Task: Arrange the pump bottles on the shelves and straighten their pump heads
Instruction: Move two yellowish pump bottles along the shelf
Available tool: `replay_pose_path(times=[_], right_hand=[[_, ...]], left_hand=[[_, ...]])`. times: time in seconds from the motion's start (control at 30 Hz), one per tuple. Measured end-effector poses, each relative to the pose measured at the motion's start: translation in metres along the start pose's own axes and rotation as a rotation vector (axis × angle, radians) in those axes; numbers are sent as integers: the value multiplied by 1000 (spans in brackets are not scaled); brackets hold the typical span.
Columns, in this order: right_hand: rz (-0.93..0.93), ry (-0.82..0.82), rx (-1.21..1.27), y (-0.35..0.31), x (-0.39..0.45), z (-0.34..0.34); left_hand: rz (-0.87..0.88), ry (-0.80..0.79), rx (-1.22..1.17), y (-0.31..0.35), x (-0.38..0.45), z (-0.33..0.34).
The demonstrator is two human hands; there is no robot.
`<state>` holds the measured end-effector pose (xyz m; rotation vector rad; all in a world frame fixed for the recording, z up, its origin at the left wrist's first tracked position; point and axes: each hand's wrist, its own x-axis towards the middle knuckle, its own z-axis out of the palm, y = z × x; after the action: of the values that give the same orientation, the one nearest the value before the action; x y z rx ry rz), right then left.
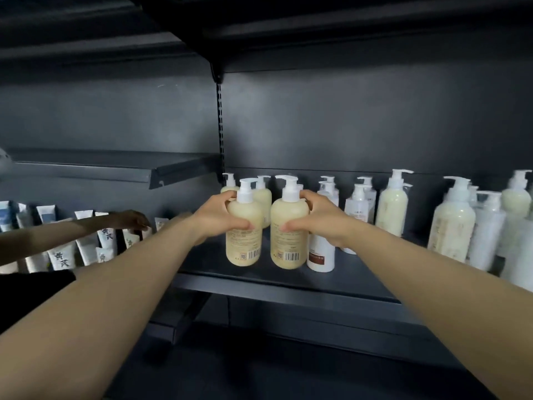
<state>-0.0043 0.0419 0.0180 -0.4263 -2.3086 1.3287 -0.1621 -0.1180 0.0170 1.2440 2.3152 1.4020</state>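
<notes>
Two cream-yellow pump bottles stand upright side by side near the front of the dark shelf (259, 280). My left hand (217, 213) grips the left bottle (244, 238) from its left side, thumb across the front. My right hand (320, 220) grips the right bottle (288, 241) from its right side. Both bottles show their barcode labels toward me. The left bottle's white pump head (247, 186) and the right one's pump head (287, 181) both point left.
More pump bottles stand behind and to the right: two cream ones (262, 197), a white bottle with a brown label (320, 252), pale and white ones (451, 220) further right. On the left, another person's hand (129, 219) reaches over white tubes (62, 255).
</notes>
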Motion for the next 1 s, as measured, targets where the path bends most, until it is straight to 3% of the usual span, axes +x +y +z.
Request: replay_pose_path(times=[0.53, 1.0], right_hand=[[146, 144, -9, 30, 138, 71], [234, 118, -97, 44, 162, 85]], left_hand=[[-60, -108, -35, -112, 140, -44], [-61, -158, -43, -134, 156, -40]])
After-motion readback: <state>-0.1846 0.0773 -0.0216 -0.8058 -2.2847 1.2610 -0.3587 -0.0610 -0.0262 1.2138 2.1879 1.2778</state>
